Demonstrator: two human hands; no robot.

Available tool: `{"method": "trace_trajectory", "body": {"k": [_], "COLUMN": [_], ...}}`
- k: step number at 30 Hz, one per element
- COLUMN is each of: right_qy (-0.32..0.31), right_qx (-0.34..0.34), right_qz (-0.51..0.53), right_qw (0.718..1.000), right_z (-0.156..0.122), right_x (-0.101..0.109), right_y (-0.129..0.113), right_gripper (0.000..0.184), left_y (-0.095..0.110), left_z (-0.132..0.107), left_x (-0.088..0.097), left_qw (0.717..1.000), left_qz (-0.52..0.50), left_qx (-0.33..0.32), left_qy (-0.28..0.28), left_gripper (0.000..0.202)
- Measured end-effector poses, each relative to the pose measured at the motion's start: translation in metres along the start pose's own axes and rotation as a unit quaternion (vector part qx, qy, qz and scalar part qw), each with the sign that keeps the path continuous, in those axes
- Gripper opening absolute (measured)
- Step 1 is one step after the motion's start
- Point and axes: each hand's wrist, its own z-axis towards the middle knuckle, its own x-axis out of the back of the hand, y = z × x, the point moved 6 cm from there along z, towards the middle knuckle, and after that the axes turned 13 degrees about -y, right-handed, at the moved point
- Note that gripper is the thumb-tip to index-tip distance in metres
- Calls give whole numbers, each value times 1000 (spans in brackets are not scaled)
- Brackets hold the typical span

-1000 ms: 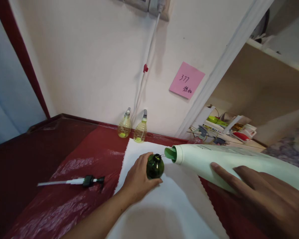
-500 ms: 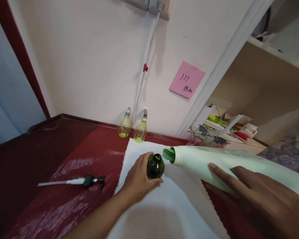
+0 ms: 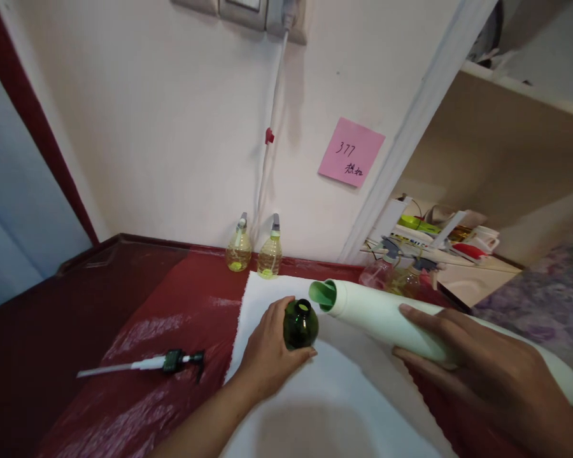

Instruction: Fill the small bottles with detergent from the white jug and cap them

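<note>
Our left hand point(image 3: 267, 353) grips the green bottle point(image 3: 300, 329), its pump point(image 3: 172, 360) off, lying left of that hand. Our right hand point(image 3: 499, 366) holds the jug point(image 3: 375, 312) tipped just beyond the green bottle; nothing visibly flows, and we cannot tell how full it is.

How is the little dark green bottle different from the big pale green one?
The dark green bottle is small and round; the pale green bottle is bigger and longer. The dark green bottle is upright in the left hand; the pale green bottle is tilted sideways in the right hand. Both are green, with uncapped mouths.
</note>
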Motion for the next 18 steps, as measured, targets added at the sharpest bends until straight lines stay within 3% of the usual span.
{"method": "trace_trajectory", "body": {"k": [3,5,8,10,15,18], "right_qy": [5,26,83,131,198,210], "right_qx": [-28,-105,-219,-260,-306,-310], "right_qz": [81,168,282,347,504,545], "right_qw": [996,980,930,891,783,750], "right_z": [7,13,19,23,36,43], "right_x": [-1,0,-6,-15,-61,-89], "right_y": [15,33,56,64,63,54], "right_gripper": [44,49,54,55,59,61], "left_y": [0,-1,-4,-7,-13,-12], "left_z": [0,0,0,2,4,5], "left_x": [1,1,2,2,3,3], "left_qw": [1000,1000,1000,1000,1000,1000], "left_qz": [3,1,6,12,10,0], "left_qx": [14,22,23,21,24,25], "left_qy": [-6,-9,-9,-7,-1,-11], "left_gripper": [84,84,81,81,84,85]}}
